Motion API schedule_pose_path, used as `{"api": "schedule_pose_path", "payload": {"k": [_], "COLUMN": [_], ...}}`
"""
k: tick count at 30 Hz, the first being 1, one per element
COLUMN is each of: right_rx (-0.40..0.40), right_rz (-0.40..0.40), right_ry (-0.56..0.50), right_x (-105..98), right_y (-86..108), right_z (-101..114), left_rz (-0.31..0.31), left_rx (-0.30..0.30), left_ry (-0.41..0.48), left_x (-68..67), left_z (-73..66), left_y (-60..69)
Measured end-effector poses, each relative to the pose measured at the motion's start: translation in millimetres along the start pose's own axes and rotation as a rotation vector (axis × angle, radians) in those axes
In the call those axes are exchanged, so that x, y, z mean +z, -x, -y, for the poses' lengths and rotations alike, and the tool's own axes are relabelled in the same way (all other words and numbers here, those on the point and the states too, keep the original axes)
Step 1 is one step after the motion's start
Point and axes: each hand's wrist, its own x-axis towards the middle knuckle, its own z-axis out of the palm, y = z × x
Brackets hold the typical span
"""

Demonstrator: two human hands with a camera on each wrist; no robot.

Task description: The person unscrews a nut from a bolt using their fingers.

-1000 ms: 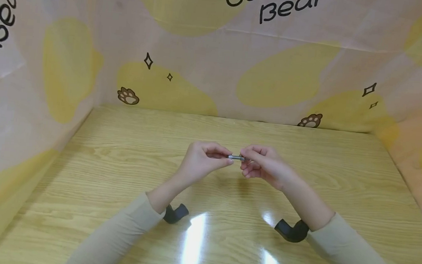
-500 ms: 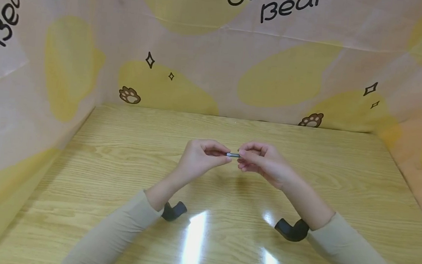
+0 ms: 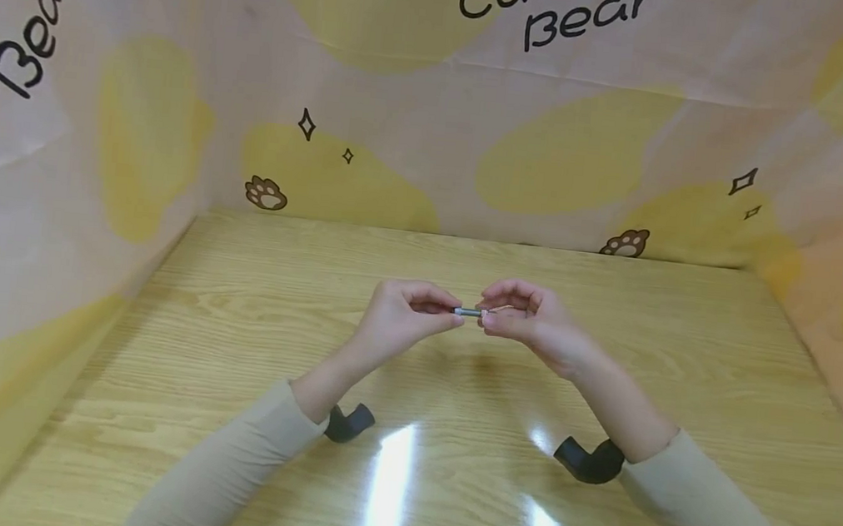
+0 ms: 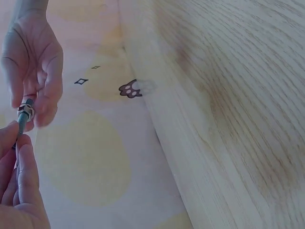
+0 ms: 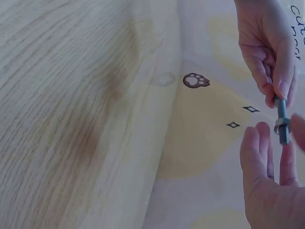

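A silver bolt (image 3: 469, 311) lies level between the two hands above the table. The left hand (image 3: 403, 318) pinches one end of it between thumb and fingers. In the right wrist view a nut (image 5: 280, 125) sits on the threaded part, close to the bolt's free end. The right hand (image 3: 539, 330) is at that end, with its fingers (image 5: 256, 148) extended and spread around the nut and its thumb beside it. Seen in the left wrist view, the bolt (image 4: 22, 121) rises from the left fingertips towards the right palm.
Under the hands is a wood-grain table (image 3: 275, 300). A printed cloth (image 3: 405, 103) with yellow patches, paw prints and lettering stands behind it and along both sides. Black curved pieces (image 3: 352, 424) (image 3: 588, 460) show at both wrists.
The right fingers have spread and lifted slightly, and the right thumb has shifted down along the nut end. The left hand keeps its pinch and has barely moved.
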Motion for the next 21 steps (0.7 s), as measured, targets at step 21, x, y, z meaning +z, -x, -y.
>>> {"api": "schedule_pose_path", "payload": {"k": [21], "right_rx": [0.015], "right_rz": [0.018], "right_ry": [-0.045], "right_x": [-0.8], "right_y": [4.2], "right_z": [9.0], "left_rz": [-0.008], "left_rx": [0.008], "left_ry": [-0.003], "left_x": [3.5], "left_z": [-6.8], "left_y": [0.1]}}
